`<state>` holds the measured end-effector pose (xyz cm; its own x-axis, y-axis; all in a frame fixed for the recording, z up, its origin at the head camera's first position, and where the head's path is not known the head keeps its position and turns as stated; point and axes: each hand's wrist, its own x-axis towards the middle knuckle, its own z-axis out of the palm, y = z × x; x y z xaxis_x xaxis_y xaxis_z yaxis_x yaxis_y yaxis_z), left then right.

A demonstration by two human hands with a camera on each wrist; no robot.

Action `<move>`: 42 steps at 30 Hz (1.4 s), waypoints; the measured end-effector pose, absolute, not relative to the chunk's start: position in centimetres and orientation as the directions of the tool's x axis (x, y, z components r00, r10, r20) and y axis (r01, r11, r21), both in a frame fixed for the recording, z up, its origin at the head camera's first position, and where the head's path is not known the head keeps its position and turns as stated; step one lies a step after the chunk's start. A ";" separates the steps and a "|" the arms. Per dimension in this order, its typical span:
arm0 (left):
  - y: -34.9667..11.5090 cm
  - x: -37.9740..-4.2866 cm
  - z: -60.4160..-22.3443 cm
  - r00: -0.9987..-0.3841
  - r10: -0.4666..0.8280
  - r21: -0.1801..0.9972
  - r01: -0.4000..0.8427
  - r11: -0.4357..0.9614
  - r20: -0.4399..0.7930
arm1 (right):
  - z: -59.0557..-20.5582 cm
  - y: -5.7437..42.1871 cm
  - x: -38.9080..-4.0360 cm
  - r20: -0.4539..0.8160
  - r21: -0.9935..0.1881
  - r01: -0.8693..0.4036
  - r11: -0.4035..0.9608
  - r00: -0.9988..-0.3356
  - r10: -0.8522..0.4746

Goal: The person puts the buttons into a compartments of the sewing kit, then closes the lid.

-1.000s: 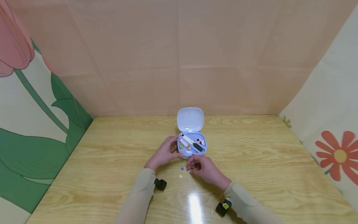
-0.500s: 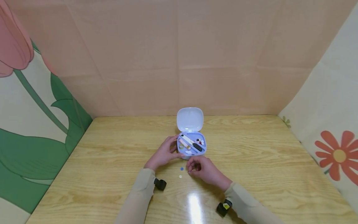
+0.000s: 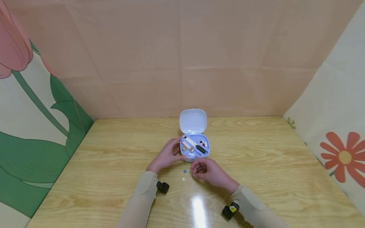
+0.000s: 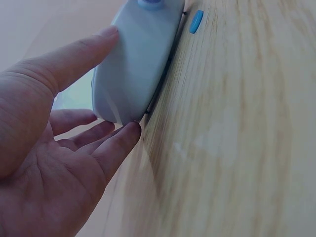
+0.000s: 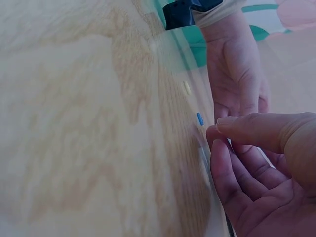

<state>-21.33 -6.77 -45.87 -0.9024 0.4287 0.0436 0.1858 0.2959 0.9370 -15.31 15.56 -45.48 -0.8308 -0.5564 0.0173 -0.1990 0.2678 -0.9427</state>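
Note:
A lavender sewing-kit case (image 3: 186,136) stands on the table with its lid (image 3: 193,121) raised. In its compartments lie a long white piece with a black end (image 3: 200,149), a pink-and-gold strip and several small dark and white pieces. My left hand (image 3: 166,156) grips the case's left side, thumb on the front wall, fingers round the side. Just before the case, my right hand (image 3: 209,173) pinches thumb against forefinger on a small white button, now hidden by the fingertips. Left of those fingers lie a blue button (image 3: 185,171) and a cream button (image 3: 183,179).
The wooden table (image 3: 128,136) runs back to a plain peach cloth wall (image 3: 137,63). Flower-printed cloths stand at both sides. Each wrist wears a black camera, one on the left wrist (image 3: 163,187) and one on the right wrist (image 3: 229,212).
The white button at my right fingertips has gone from sight as the thumb and forefinger closed on it. The right hand shifted very slightly right. My left hand and the case stay put.

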 end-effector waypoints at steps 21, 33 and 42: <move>-6.6 -21.3 -45.8 -0.906 0.421 0.934 0.183 0.307 0.039 | -43.8 16.9 -15.5 0.037 -0.944 -0.184 0.272 -0.884 -0.467; -6.7 -21.3 -46.1 -0.906 0.420 0.936 0.190 0.296 0.051 | -42.2 18.4 -16.9 0.132 -0.939 -0.245 0.241 -0.905 -0.405; -6.8 -21.5 -46.0 -0.905 0.422 0.933 0.188 0.307 0.044 | -41.8 19.7 -18.9 0.177 -0.926 -0.280 0.252 -0.914 -0.364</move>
